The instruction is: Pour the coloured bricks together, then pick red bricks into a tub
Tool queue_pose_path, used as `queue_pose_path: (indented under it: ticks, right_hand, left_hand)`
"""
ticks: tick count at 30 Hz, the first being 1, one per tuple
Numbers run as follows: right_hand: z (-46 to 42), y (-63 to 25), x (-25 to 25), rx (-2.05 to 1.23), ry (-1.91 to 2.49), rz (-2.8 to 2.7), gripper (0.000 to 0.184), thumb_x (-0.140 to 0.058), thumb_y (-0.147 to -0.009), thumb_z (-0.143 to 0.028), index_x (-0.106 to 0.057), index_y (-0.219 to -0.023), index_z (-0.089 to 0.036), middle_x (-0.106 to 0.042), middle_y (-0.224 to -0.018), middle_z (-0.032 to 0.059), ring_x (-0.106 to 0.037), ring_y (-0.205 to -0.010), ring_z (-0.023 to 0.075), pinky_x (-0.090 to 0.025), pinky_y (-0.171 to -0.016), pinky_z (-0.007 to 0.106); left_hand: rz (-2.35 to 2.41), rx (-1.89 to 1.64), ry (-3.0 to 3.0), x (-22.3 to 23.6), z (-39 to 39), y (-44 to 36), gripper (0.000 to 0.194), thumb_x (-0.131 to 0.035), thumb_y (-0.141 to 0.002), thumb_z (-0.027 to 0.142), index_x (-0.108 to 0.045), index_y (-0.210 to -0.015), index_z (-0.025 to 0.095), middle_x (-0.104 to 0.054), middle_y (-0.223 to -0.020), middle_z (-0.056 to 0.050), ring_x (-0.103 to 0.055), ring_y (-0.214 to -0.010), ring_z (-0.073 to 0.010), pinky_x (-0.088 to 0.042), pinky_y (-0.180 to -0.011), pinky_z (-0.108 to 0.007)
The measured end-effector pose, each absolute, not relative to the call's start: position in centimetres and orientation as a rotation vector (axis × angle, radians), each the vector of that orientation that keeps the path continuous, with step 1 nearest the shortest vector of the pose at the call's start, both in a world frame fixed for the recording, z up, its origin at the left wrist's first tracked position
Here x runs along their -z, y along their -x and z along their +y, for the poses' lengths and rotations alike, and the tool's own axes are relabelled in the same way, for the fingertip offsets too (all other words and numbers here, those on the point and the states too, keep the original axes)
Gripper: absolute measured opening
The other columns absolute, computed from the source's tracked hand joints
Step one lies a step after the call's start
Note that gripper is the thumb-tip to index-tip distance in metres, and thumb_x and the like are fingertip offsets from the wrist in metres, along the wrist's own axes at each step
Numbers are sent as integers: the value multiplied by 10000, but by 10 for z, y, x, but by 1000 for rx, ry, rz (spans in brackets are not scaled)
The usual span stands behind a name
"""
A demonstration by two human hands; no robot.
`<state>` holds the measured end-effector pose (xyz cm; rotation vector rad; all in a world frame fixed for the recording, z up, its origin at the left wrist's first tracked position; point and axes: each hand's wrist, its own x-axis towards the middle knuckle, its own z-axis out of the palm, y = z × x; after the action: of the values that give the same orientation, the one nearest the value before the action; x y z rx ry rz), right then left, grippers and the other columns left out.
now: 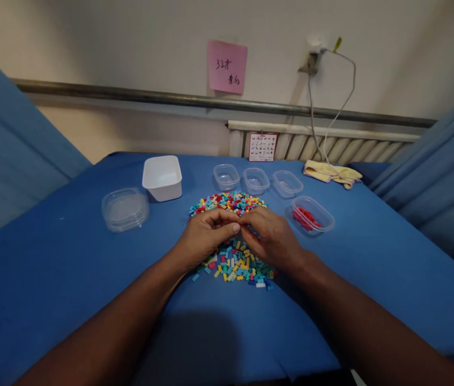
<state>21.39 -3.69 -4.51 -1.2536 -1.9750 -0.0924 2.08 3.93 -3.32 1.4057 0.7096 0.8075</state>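
A heap of small coloured bricks [230, 236] lies in the middle of the blue table [50, 279]. Both hands rest on top of it, fingertips meeting. My left hand [205, 236] is curled, thumb against forefinger in a pinch. My right hand [270, 236] is also curled, its fingers bent down onto the bricks. What either pinch holds is hidden. A clear tub with red bricks [312, 215] stands just right of my right hand.
Three empty clear tubs [257, 179] line up behind the heap. A white square box [162, 177] and a stack of clear lids [125, 209] sit at the left. A yellow cloth [331, 172] lies at the back right. Blue curtains flank both sides.
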Motion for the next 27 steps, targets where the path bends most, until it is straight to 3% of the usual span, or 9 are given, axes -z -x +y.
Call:
queue_pose_path:
  ticks: [5,11,21,27]
  right_hand:
    - [-39,-212,38,144,1225,-2005,184,-550,-1106,-232,-707,-1202,-225,-784,-1102,91,-714,-1035,244,-579,-930,409]
    - [-41,-211,32,166,1236,-2003,143,-575,-1094,-225,-711,-1131,-199,-773,-1063,96,-703,-1011,244,-569,-916,396]
    - [-42,-210,44,-84,1192,-1881,83,-654,-1042,-178,-689,-1106,-216,-759,-1014,54,-716,-911,211,-554,-831,351]
    - [-43,-208,45,-30,1239,-1899,145,-654,-1051,-195,-705,-1186,-210,-797,-1056,77,-747,-953,238,-573,-871,378]
  left_hand:
    - [757,-763,-1430,30,39,-19,319,-919,-805,487,-844,-890,189,-745,-772,-40,-599,-651,-119,-488,-623,-219]
    - [737,-692,-1451,28,38,-19,358,-865,-866,530,-840,-843,174,-733,-749,-43,-590,-632,-104,-466,-613,-207]
    - [753,-751,-1262,29,31,-23,424,-988,-716,441,-819,-975,152,-752,-779,-28,-611,-632,-98,-487,-611,-217]
    - [796,-771,-1346,29,31,-24,413,-955,-724,475,-819,-938,150,-757,-768,-40,-625,-643,-117,-500,-607,-236]
